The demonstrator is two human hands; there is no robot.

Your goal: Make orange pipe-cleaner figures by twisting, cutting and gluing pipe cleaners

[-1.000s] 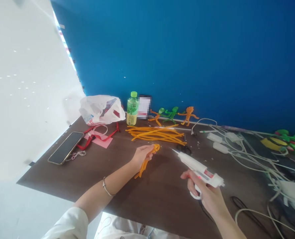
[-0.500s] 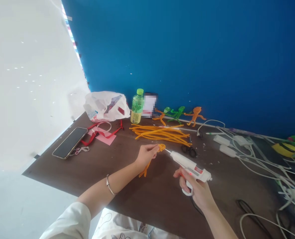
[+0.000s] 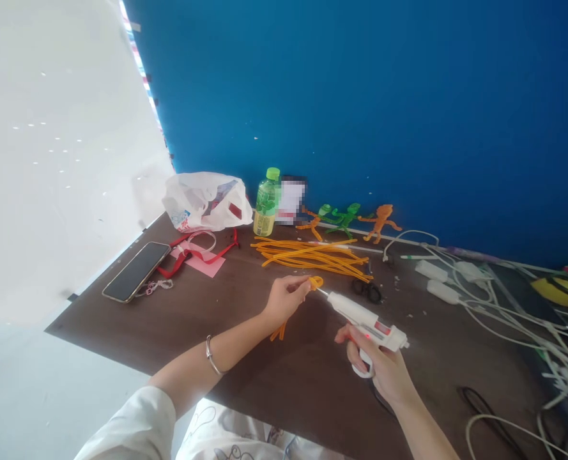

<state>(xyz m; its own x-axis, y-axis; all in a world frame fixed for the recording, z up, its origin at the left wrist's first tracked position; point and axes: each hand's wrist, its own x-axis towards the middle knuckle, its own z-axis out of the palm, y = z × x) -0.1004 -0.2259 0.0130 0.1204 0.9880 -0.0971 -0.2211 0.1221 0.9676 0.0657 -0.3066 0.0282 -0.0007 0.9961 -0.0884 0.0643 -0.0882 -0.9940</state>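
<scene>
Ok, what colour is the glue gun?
The glue gun is white; the head view shows it best.

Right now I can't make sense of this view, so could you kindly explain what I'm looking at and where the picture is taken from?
This picture comes from a camera worn on a person's head, looking forward and down at their own bare hands; no machine is involved. The left hand pinches a bent orange pipe cleaner. The right hand grips a white hot glue gun by its handle, with the nozzle pointing toward the pipe cleaner. On the dark tabletop lie a pile of orange pipe cleaners, a smartphone and a white plastic bag. A green-capped bottle and small pipe-cleaner figures stand by a blue wall.
</scene>
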